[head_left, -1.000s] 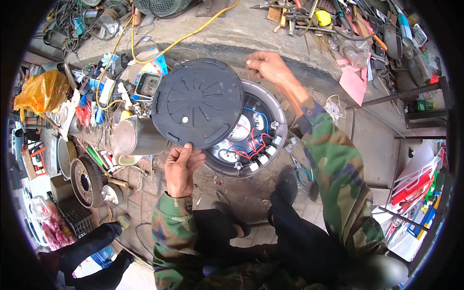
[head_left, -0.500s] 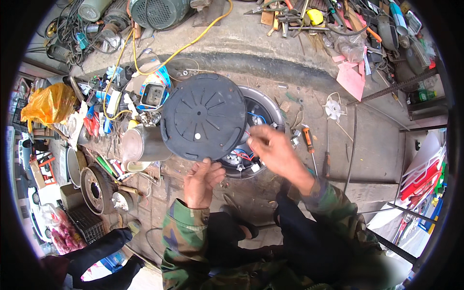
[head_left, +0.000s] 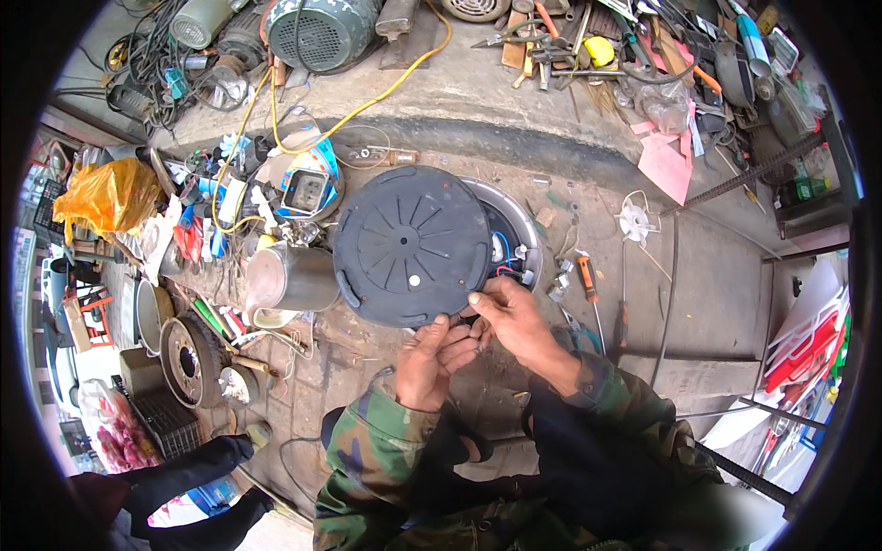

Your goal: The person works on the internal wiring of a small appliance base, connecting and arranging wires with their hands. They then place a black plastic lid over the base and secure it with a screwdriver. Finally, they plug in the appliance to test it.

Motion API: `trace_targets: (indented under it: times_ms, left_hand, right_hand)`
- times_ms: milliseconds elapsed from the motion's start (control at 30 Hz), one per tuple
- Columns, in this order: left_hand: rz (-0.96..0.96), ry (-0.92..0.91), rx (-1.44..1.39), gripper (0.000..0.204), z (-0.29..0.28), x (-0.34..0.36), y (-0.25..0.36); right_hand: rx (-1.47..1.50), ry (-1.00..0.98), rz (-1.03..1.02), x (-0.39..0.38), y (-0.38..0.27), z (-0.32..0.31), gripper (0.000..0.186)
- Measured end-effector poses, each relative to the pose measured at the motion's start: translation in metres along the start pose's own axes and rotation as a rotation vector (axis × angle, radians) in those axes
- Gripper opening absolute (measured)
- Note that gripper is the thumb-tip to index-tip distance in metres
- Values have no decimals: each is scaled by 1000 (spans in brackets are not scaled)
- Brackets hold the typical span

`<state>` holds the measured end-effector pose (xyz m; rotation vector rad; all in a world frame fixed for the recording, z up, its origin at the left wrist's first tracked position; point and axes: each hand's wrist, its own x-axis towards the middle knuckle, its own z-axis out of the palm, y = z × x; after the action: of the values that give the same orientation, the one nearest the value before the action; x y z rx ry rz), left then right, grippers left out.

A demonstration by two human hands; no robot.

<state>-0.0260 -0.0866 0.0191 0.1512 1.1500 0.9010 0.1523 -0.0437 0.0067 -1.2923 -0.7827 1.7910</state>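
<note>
A black round plastic cover (head_left: pixel 411 211), with raised ribs and rim tabs, lies partly over a round appliance housing (head_left: pixel 530 219) with a silver rim. Past the cover's right edge, blue and red wires (head_left: pixel 502 259) show inside the housing; the rest is hidden beneath. My left hand (head_left: pixel 430 369) pinches the cover's near edge, thumb on top and fingers curled underneath. Beside it, my right hand (head_left: pixel 522 323) grips the near right edge, its thumb pressed on the rim. What its lower fingers touch is partly hidden.
An orange-handled screwdriver (head_left: pixel 588 278) lies right of the housing, near a white fan-like part (head_left: pixel 635 221). A metal pot (head_left: pixel 299 278) stands at the left. Behind are a large motor (head_left: pixel 323 35), a yellow cable (head_left: pixel 401 87) and piled tools. Another person's legs (head_left: pixel 184 464) show lower left.
The cover has shifted right and slightly nearer in the view, hiding more of the housing. My right hand has come down from the wires to the cover's edge; my left has moved right with it.
</note>
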Motion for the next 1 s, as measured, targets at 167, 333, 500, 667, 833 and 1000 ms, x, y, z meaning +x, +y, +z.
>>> trace_targets:
  times_ms: [167, 333, 500, 667, 833, 1000]
  left_hand:
    - [-2, -54, 138, 35, 6, -12, 1]
    - [429, 85, 376, 24, -20, -19, 32]
    - [925, 632, 782, 34, -100, 54, 100]
    - [629, 469, 556, 34, -110, 74, 110]
    - [503, 386, 465, 22, -96, 51, 103]
    - [457, 380, 477, 22, -80, 33, 93]
  right_hand:
    - [118, 35, 94, -1, -8, -4, 27]
    - [74, 43, 123, -1, -14, -8, 23]
    - [55, 28, 142, 1, -13, -4, 23]
    - [53, 61, 127, 0, -13, -9, 22]
    - [31, 135, 43, -3, -13, -20, 27]
    - [-48, 182, -55, -16, -22, -23, 44]
